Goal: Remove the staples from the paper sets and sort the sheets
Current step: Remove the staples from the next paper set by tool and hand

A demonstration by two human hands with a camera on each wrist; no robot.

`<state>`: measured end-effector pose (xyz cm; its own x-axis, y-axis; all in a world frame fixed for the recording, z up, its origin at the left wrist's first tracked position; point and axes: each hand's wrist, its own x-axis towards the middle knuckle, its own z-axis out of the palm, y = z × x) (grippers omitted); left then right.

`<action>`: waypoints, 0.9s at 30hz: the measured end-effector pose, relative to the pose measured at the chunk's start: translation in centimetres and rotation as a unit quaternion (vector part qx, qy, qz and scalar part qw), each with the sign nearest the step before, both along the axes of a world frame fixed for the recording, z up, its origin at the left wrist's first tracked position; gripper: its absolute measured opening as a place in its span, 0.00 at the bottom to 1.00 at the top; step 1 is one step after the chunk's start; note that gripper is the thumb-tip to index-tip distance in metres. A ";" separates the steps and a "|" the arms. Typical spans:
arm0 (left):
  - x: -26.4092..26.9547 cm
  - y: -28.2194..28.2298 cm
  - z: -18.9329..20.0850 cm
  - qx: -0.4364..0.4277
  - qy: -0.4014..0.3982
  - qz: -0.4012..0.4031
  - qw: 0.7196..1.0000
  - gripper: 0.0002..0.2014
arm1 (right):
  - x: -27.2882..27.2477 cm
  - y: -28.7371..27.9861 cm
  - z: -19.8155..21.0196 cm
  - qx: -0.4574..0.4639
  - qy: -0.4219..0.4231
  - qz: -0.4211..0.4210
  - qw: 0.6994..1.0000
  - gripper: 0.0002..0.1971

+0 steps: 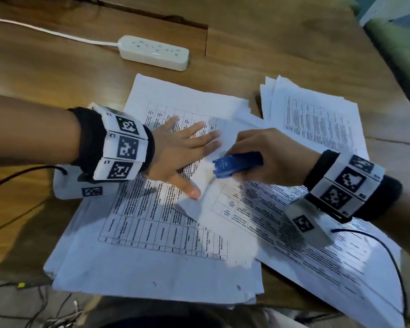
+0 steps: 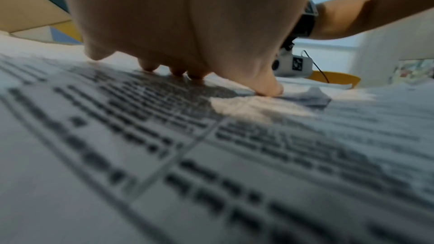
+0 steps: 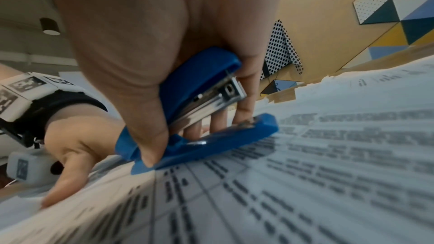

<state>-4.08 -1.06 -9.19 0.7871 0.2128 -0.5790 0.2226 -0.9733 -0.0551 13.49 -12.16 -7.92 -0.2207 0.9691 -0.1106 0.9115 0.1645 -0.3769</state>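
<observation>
Printed paper sets point(image 1: 161, 235) lie overlapped on the wooden table. My left hand point(image 1: 187, 147) lies flat on the top sheets, fingers spread and straight, its thumb point(image 2: 270, 88) pressing down near a folded corner point(image 1: 187, 204). My right hand point(image 1: 265, 155) grips a small blue stapler point(image 1: 237, 164), whose rear end points at that corner. In the right wrist view the blue stapler point(image 3: 199, 110) sits between thumb and fingers with its base on the printed sheet point(image 3: 305, 173), mouth slightly apart. No staple can be made out.
A separate pile of text sheets point(image 1: 315, 117) lies at the right rear. A white power strip point(image 1: 154, 52) with its cable lies at the back. Another stack point(image 1: 341, 268) runs under my right wrist to the table's near edge. Cables hang below the front edge.
</observation>
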 end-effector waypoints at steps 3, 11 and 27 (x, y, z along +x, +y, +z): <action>0.1 -0.1 -0.4 -0.001 -0.002 0.006 1.000 0.53 | 0.4 1.0 0.3 -0.012 -0.011 0.028 0.999 0.12; -0.1 0.2 -0.8 -0.017 -0.017 0.006 1.000 0.46 | -3.2 1.9 -1.2 0.005 0.014 0.071 0.997 0.15; 0.8 0.6 -0.6 0.001 -0.014 0.009 1.000 0.60 | 0.5 0.2 -0.2 0.011 -0.041 0.054 0.998 0.10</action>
